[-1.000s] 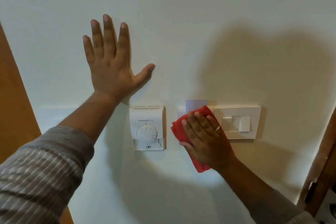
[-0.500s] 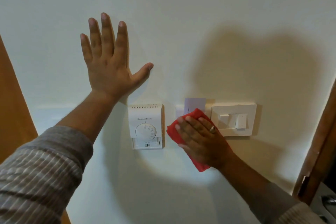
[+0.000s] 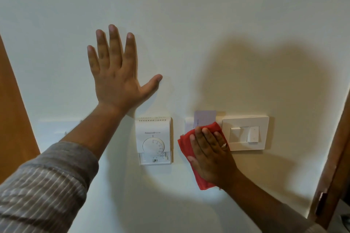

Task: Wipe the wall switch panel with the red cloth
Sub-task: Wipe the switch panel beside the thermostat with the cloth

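Note:
My right hand (image 3: 212, 153) lies flat on the red cloth (image 3: 185, 143), pressing it against the wall over a small white panel that holds a pale key card (image 3: 205, 117). Most of that panel is hidden under the cloth and hand. Just to the right, the white wall switch panel (image 3: 246, 132) with two rocker switches is uncovered, and my ring finger touches its left edge. My left hand (image 3: 115, 73) rests flat on the bare wall higher up to the left, fingers spread, holding nothing.
A white dial thermostat (image 3: 154, 140) is mounted on the wall left of the cloth, below my left wrist. A wooden door edge (image 3: 13, 115) runs down the left side, and a brown door frame (image 3: 333, 166) stands at the right.
My right hand and the red cloth have shifted slightly left and then back up over the card panel. The left hand has stayed flat on the wall.

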A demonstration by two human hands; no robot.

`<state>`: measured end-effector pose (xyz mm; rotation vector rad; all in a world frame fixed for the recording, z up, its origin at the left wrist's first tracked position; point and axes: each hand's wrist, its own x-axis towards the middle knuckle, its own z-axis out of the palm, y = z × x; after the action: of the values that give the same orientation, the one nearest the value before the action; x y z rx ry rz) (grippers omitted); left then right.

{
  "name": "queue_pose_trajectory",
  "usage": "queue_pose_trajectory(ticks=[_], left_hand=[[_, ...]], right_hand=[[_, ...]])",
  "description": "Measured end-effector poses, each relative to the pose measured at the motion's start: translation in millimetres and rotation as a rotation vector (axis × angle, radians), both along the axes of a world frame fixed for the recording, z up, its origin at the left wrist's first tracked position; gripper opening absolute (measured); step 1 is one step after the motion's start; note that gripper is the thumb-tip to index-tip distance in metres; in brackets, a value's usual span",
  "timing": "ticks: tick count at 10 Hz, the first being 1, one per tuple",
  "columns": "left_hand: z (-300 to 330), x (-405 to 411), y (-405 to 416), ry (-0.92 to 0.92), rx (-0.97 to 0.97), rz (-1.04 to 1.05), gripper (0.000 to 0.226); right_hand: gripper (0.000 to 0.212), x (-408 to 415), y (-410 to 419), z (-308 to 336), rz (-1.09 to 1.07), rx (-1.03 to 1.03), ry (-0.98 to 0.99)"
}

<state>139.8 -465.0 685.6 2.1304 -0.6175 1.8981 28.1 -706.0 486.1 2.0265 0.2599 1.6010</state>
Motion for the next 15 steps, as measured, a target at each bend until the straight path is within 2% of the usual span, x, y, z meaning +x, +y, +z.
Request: queue_pose_trajectory(ticks=[1,3,5,6,7,8,9,10,11,13,14,15], left_hand=[[-0.2,0.9,-0.4,-0.015,0.000,0.003,0.105],[0.4,-2.4,1.0,0.002,0.001,0.007,0.105],[-0.2,0.3,-0.5,0.000,-0.002,0.011,0.105],[-0.4,1.9,0.4,0.002,0.003,-0.002,0.106],[-0.7,1.8,1.8,-0.003,0.010,-0.004,0.105],[-1.5,1.4,2.0,-0.016,0.009,-0.004,0.104],[-1.7,0.3,2.0,-0.010,0.011,-0.005,0.104],[-1.7,0.5,2.8,0.008,0.019,-0.009,0.104],[-1.4,-1.4,3.0,0.027,0.022,-0.014,0.103],[-0.1,-13.0,5.1,0.155,0.049,-0.028,0.105],[-11.8,-33.7,5.7,0.322,-0.001,-0.122,0.108],[-77.2,-80.3,7.5,0.324,-0.159,-0.356,0.085]], right_hand=[[0.069,7.2,24.8,9.7,-0.020,0.086,0.017],[0.064,-10.3,8.7,25.5,0.063,-0.174,0.164],[0.066,-1.3,36.4,21.9,-0.012,0.152,0.089],[0.065,-2.8,41.6,18.3,-0.043,0.163,0.143],[0.058,-17.5,33.3,24.1,0.124,0.134,0.237],[0.049,-24.7,31.5,31.3,0.305,0.364,0.139],[0.042,-29.4,37.1,32.8,0.228,0.558,-0.078],[0.043,-37.4,41.8,32.5,0.077,0.733,-0.172],[0.046,-44.6,44.5,34.3,0.115,0.912,-0.107],[0.030,-53.7,50.7,42.4,0.331,1.284,0.038],[0.016,-55.6,50.3,45.2,0.431,1.377,0.119],[0.018,-63.6,56.1,44.0,0.566,1.431,0.232]])
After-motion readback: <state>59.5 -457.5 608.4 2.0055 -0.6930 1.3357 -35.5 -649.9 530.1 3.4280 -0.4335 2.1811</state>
